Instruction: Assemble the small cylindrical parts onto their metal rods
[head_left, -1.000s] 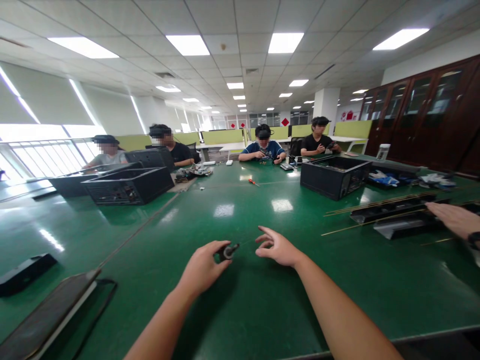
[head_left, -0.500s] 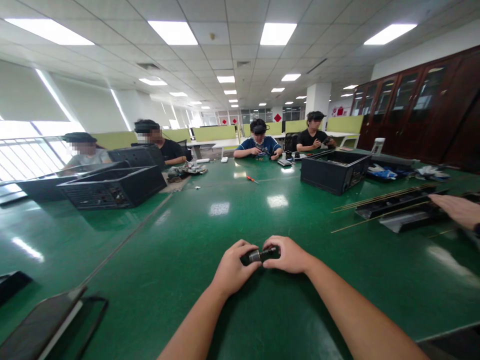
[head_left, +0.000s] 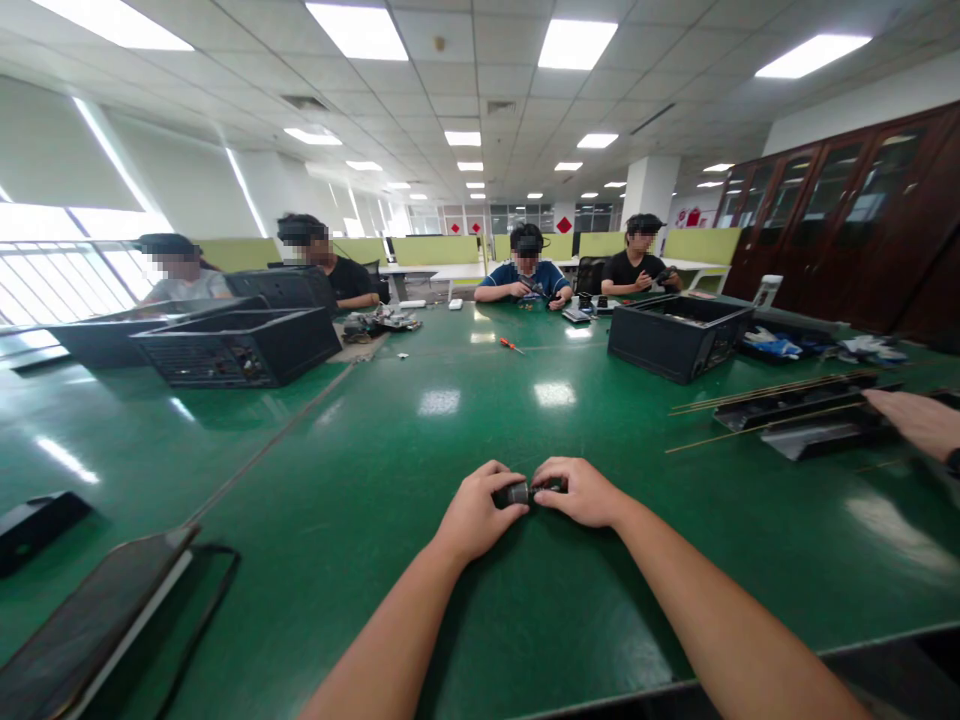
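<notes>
Just over the green table, my left hand (head_left: 474, 512) is closed around the left end of a black cylindrical object with a grey band (head_left: 516, 493). Fingers and thumb of my right hand (head_left: 583, 492) grip its thinner, dark right end. Both hands face each other and nearly meet at the middle of it. Much of the object is hidden by the fingers, so I cannot tell its exact kind.
The green table (head_left: 360, 560) carries dark computer cases (head_left: 289, 345) on the left and one case (head_left: 652, 345) on the right. A red screwdriver (head_left: 511, 345) lies farther back. Another person's hand (head_left: 911, 418) is over metal rails at right. A notebook-like item (head_left: 97, 620) lies front left.
The view has tilted down slightly, and the table edge shows at the bottom. My hands stay on the cylindrical object; less of its dark left end and right end shows.
</notes>
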